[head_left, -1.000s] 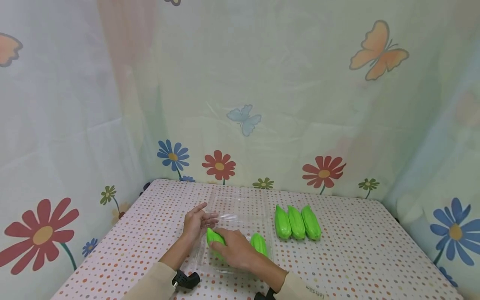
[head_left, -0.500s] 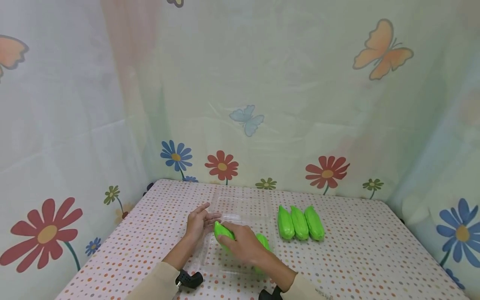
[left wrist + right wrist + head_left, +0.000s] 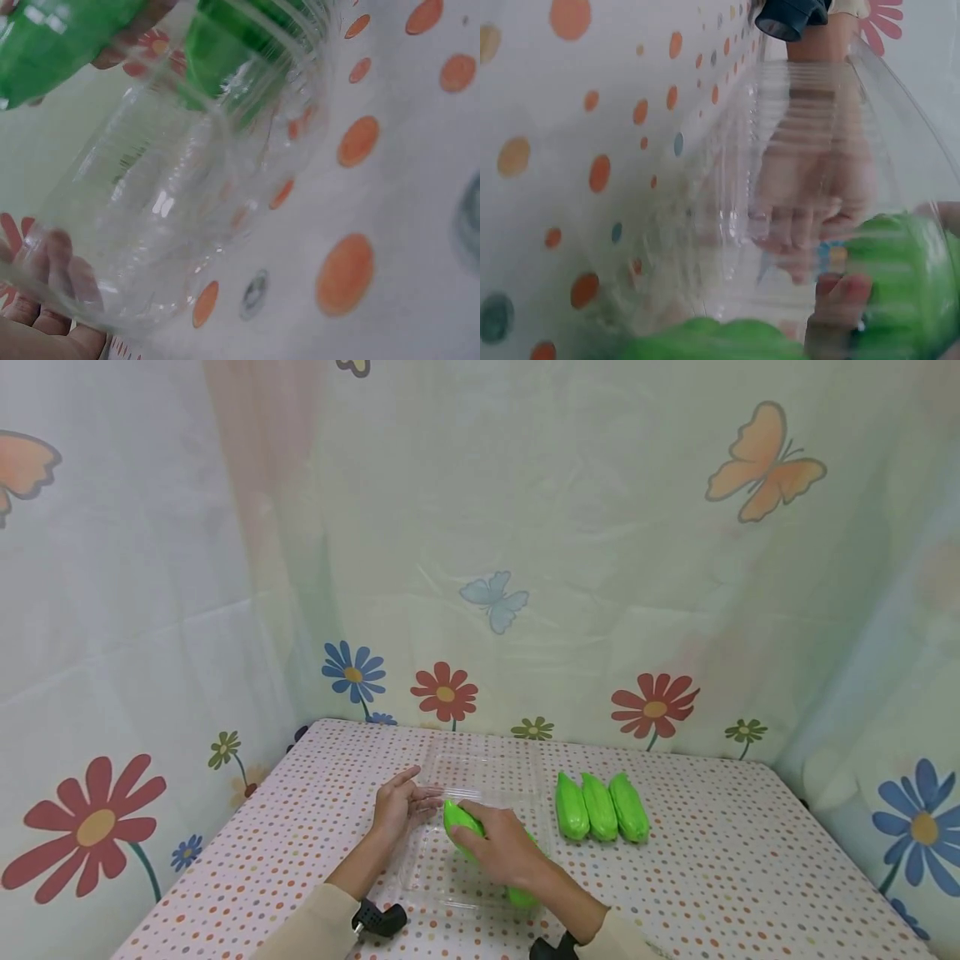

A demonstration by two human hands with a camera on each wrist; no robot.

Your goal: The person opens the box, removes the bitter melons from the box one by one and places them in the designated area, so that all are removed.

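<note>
My right hand (image 3: 506, 847) grips a green ridged gourd (image 3: 459, 818), thumb on the near side, low over an open clear plastic box (image 3: 429, 875). In the right wrist view the held gourd (image 3: 900, 277) shows through the box's clear wall. Another green gourd (image 3: 522, 897) lies in the right part of the box, mostly hidden under my right hand and forearm. My left hand (image 3: 397, 806) is at the box's left side, fingers extended toward its back left part. Through the clear plastic, the left wrist view shows its fingers (image 3: 56, 274).
Three similar green gourds (image 3: 601, 807) lie side by side on the table, right of the box. The box's clear lid (image 3: 480, 768) lies folded back behind it. A dotted cloth (image 3: 712, 860) covers the table, and printed curtains (image 3: 585, 527) enclose its back and sides.
My right hand has moved right across the box with the gourd, now covering more of the other gourd there. The left hand keeps its place at the box's left side.
</note>
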